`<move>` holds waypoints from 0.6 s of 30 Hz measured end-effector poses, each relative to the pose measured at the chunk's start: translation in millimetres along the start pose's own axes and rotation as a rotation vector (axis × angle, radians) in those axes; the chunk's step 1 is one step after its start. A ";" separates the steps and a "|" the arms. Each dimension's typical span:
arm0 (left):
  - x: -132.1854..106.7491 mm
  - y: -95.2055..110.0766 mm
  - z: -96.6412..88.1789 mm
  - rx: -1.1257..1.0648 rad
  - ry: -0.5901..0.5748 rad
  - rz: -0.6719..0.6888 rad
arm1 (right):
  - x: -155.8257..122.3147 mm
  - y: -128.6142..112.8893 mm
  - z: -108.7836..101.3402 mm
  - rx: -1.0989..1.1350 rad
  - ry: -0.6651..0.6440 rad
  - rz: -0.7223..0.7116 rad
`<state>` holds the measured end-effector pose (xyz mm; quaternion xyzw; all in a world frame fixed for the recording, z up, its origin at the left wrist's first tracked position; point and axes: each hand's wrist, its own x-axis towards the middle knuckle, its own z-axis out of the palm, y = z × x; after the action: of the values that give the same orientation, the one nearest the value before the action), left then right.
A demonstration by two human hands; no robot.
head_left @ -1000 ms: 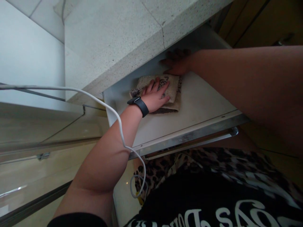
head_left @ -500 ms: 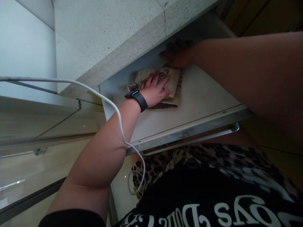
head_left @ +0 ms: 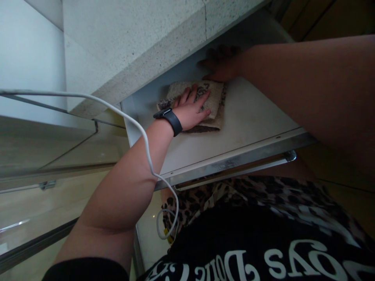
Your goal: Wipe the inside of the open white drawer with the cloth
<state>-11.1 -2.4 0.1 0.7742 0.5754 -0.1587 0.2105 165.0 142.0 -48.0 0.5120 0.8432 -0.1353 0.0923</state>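
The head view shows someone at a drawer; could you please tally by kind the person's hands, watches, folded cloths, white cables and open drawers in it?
Hands: 2, the left hand and the right hand
Watches: 1, a black watch
Cloths: 1, a folded cloth
Cables: 1, a white cable
Drawers: 1, an open drawer
Total: 6

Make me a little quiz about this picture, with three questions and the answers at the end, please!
1. True or false: the black wristwatch with a dark band is on the right arm.

2. What lies under the left hand?
A) The speckled pale countertop
B) The folded beige cloth with a dark pattern
C) The shiny metal handle

3. Fill in the blank: the left hand and the right hand are both inside an open white ____.

Key: 1. False, it's on the left; 2. B; 3. drawer.
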 end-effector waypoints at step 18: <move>4.2 -5.6 4.2 -0.071 0.034 0.030 | 11.2 9.7 8.6 -0.009 0.027 -0.040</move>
<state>-15.3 0.3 -6.4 0.7773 0.5725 -0.1220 0.2305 168.6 153.0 -60.7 0.4963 0.8551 -0.1266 0.0804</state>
